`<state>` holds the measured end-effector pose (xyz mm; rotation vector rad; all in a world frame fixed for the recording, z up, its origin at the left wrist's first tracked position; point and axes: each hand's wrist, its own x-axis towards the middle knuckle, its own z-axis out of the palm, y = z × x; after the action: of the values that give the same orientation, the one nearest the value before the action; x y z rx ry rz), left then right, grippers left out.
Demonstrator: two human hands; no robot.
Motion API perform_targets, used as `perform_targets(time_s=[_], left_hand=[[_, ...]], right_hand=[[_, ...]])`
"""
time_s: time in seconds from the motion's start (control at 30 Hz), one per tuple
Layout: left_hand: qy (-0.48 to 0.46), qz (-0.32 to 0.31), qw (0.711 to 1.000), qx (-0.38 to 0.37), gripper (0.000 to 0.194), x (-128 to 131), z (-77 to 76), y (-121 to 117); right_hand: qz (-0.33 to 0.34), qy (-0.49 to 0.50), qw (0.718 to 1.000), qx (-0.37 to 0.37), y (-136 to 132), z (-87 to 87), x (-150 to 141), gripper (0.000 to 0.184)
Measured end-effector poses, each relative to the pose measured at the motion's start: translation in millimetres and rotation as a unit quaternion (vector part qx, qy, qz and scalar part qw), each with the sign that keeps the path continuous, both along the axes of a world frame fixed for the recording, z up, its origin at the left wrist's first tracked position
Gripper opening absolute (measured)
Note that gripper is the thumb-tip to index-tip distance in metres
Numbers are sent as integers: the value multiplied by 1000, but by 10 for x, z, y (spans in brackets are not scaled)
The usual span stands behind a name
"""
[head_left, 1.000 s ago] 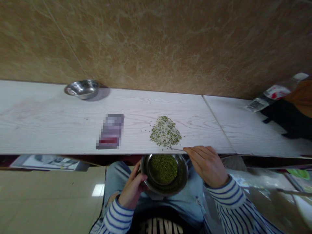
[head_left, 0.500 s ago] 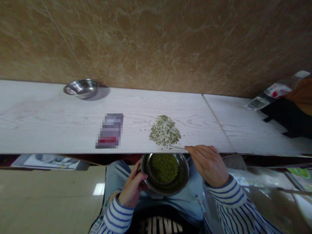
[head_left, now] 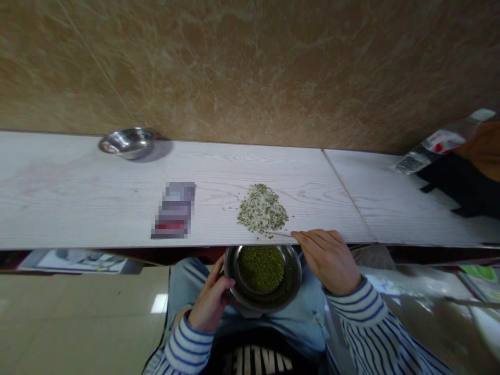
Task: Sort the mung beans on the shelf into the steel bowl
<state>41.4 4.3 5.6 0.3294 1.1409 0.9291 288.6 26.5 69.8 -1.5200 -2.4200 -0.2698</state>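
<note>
My left hand point(head_left: 213, 302) grips the left rim of a steel bowl point(head_left: 296, 276), thumb on the near side. The bowl sits just below the table's front edge, over my lap, and many small green mung beans point(head_left: 261, 268) cover its bottom. On the table lies a loose pile of white grains mixed with green beans point(head_left: 262, 208). My right hand point(head_left: 326, 263) rests at the table edge, fingers closed around a thin metal stick-like tool point(head_left: 280, 234). Its tip points left, at the pile's near edge among a few stray beans. The exact kind of tool is too small to make out.
An empty steel bowl point(head_left: 128, 143) stands by the wall at the back left. A blurred-out flat rectangular item point(head_left: 174, 211) lies left of the pile. At the far right are a clear plastic bottle point(head_left: 441, 143) and a dark cloth item point(head_left: 461, 182).
My right hand and the thin tool have shifted slightly left along the pile's near edge. My left hand keeps its hold on the bowl. The view has drifted a little.
</note>
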Motion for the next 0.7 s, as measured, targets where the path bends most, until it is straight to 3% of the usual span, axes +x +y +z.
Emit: perform_targets(time_s=[0.7], left_hand=[[1, 2, 1000, 8, 69, -5, 28, -15]], right_hand=[[-8, 2, 1000, -14, -68, 11, -32, 26]])
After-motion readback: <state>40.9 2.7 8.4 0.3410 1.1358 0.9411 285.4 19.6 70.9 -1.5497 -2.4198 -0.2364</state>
